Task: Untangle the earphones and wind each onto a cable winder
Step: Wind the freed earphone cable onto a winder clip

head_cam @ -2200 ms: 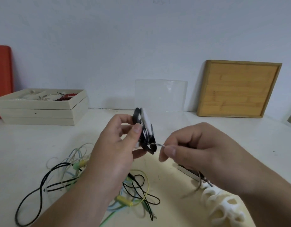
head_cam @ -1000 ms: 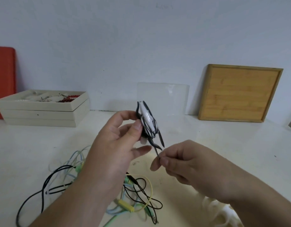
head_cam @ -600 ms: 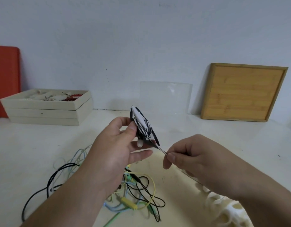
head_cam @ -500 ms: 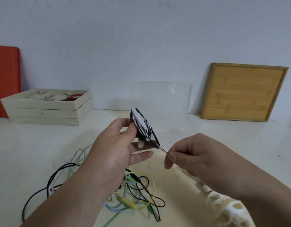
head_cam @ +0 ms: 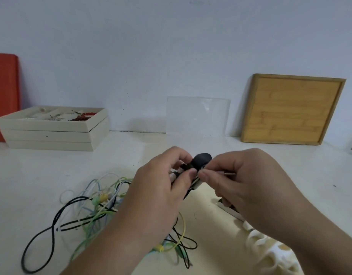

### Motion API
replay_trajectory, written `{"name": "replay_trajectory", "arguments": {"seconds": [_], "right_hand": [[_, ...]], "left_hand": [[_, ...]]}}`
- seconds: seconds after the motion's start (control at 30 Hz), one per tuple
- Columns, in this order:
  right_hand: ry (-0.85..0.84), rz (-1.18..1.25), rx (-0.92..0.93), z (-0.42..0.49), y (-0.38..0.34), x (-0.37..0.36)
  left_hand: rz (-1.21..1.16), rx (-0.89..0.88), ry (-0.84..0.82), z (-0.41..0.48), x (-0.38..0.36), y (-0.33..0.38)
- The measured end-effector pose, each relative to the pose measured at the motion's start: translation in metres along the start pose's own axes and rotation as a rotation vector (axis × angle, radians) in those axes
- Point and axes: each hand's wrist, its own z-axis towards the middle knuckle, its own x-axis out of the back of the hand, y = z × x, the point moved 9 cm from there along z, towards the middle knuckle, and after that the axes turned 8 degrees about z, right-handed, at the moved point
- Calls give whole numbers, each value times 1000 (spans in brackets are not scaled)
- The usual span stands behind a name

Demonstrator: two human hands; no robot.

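Observation:
My left hand [head_cam: 161,187] grips a cable winder [head_cam: 201,160], black on the side I see, with a black earphone cable wound on it. It is held above the table, mostly hidden by my fingers. My right hand [head_cam: 242,181] meets it from the right, pinching the cable's free end against the winder; the metal plug tip [head_cam: 229,172] pokes out past my fingers. A tangle of black, green, yellow and pale blue earphone cables [head_cam: 95,211] lies on the table below my left forearm.
White cable winders [head_cam: 270,253] lie at the bottom right under my right wrist. At the back stand stacked cream trays [head_cam: 52,133] with beads, a clear sheet [head_cam: 197,116], a wooden board [head_cam: 290,110] and a red panel [head_cam: 4,96] against the wall.
My right hand has moved left from holding the plug out on a short length of cable and now pinches it against the winder. The winder has turned in my left hand.

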Motion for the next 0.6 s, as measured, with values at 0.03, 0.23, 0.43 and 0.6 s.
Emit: {"name": "replay_trajectory", "arguments": {"seconds": [0.03, 0.23, 0.43, 0.6], "right_hand": [[29, 8, -25, 0, 1, 3], [169, 85, -85, 4, 8, 20], [154, 100, -25, 5, 8, 23], [95, 134, 28, 5, 4, 24]], "left_hand": [[9, -1, -9, 0, -1, 0], [42, 5, -31, -1, 0, -2], [38, -16, -36, 0, 2, 0], [16, -12, -68, 1, 4, -2]]}}
